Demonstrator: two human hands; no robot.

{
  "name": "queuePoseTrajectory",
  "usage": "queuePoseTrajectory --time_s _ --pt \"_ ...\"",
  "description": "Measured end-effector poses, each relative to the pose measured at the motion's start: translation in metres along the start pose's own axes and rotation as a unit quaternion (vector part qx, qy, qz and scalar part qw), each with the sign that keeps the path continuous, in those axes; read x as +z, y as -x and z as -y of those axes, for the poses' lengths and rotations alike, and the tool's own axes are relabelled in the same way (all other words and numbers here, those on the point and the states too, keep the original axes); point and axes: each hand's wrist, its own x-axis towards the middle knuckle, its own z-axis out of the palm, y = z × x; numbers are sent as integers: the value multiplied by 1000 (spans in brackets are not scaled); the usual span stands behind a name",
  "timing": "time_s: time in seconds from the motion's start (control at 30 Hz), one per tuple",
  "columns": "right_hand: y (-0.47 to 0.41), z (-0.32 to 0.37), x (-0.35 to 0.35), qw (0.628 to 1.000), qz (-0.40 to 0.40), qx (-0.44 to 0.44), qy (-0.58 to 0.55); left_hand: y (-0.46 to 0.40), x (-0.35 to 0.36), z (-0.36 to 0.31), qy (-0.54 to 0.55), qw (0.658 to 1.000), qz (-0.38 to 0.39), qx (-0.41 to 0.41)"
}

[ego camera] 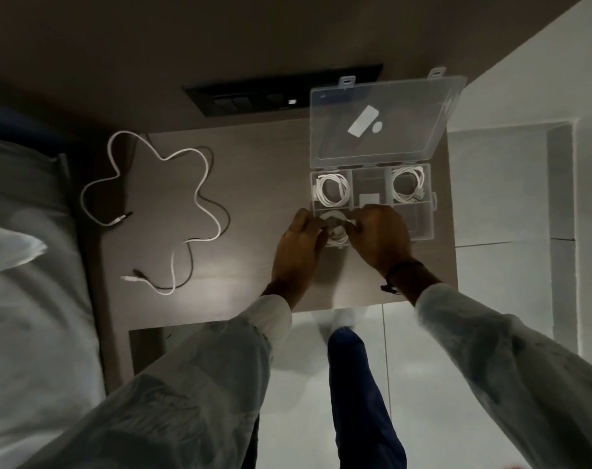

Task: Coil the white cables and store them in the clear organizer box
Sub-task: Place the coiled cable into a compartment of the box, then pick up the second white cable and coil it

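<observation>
Clear box (423, 228), lid open, under both hands; three compartments hold coiled cables (333, 191). Loose cable (199, 184) sprawls left of hands.

Organizer box (423, 228): clear plastic, smooth, faintly glossy; open lid (382, 143) at 12 o'clock of the base, same transparent plastic, with a white paper-like label (362, 125). Coiled cables (331, 191) in the compartments: white, smooth plastic sheath. Loose cable (199, 191) at 9 o'clock of the box: same white sheath, slight sheen. Table (254, 265): brown, matt, wood-grain look. Floor (490, 265) at 3 o'clock: pale tiles, glossy. Sleeves (490, 350): light woven cloth, matt.
</observation>
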Motion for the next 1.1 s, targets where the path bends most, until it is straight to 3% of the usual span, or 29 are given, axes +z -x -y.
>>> queuePoseTrajectory --time_s 0.17,0.3,0.4,0.5,0.57,0.63,0.73,0.8,0.83,0.9,1.0,1.1 --pt "24 46 -18 998 -46 -14 -34 41 -59 31 -4 995 -39 -87" --pt "29 126 10 987 31 -157 31 93 -115 99 -155 980 -59 -110" --pt "19 192 49 950 58 -287 111 127 -148 160 -277 957 11 -88" --pt "1 236 81 901 19 -376 216 139 -165 206 -337 932 119 -63" --pt "-12 248 89 882 34 -378 279 139 -166 225 -325 933 150 -21" --pt "-22 247 100 889 96 -367 255 139 -166 234 -293 945 146 1" --pt "-32 237 93 934 156 -276 166 142 -173 233 -212 966 145 -10" --pt "-28 236 72 975 148 -166 24 145 -190 210 -40 976 163 -141" --pt "-26 236 58 984 122 -117 -52 146 -201 195 70 962 159 -209" --pt "-16 240 24 980 64 -44 -181 147 -223 158 247 923 117 -270" --pt "9 255 -35 963 -5 -26 -270 153 -281 90 454 824 133 -313" --pt "27 276 -97 952 -54 -40 -297 149 -355 24 580 749 157 -278"
